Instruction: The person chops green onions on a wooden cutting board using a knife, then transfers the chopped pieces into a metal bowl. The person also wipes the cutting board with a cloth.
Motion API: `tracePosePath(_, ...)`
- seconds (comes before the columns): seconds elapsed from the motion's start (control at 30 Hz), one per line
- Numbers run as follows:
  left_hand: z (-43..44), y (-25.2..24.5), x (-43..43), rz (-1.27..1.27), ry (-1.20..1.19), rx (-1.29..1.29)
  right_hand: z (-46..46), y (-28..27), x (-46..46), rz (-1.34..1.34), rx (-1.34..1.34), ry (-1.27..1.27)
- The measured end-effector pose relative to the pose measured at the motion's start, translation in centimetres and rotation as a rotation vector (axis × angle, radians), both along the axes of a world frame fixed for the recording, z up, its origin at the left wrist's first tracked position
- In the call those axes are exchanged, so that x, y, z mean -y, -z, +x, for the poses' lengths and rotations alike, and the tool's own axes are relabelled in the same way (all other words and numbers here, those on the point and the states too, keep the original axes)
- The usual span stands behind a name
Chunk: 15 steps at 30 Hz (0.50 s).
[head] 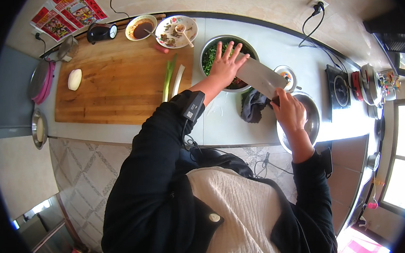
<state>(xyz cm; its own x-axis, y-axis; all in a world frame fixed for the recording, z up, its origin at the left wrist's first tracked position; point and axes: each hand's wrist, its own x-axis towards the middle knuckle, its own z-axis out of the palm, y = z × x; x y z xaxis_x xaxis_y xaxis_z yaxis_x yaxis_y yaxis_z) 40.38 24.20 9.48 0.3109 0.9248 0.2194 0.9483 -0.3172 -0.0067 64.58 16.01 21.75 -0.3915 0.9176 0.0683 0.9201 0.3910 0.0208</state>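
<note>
My right hand [289,108] grips the handle of a broad-bladed cleaver [260,75], its blade reaching up and left over the rim of a steel bowl [254,50]. Chopped greens [210,59] fill much of that bowl, and something reddish shows low on its right side. With fingers spread, my left hand [225,65] is over the bowl, its thumb side at the blade's far end; whether it touches the blade I cannot tell. Left of the bowl, a green scallion length [167,77] and a white stalk [178,80] lie on the wooden cutting board [127,103].
Behind the board's right part are a bowl of dark sauce [142,27] and a floral plate [165,27] with a spoon. A peeled white vegetable [75,79] lies at left. Near my right hand are a dark cloth [252,107], a small lidded dish [290,71] and another steel bowl [313,118].
</note>
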Motion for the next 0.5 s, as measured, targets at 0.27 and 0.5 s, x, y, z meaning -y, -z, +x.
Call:
tracePosePath(0.27,-3.3,1.2,-0.7,0.062,-0.096,0.059,2.0,0.0,3.0,-0.080,-0.055,0.100)
tracePosePath(0.5,-3.5,0.3,-2.7,0.035,-0.118,0.618,3.1,2.2,7.5,-0.111,-0.173,0.080)
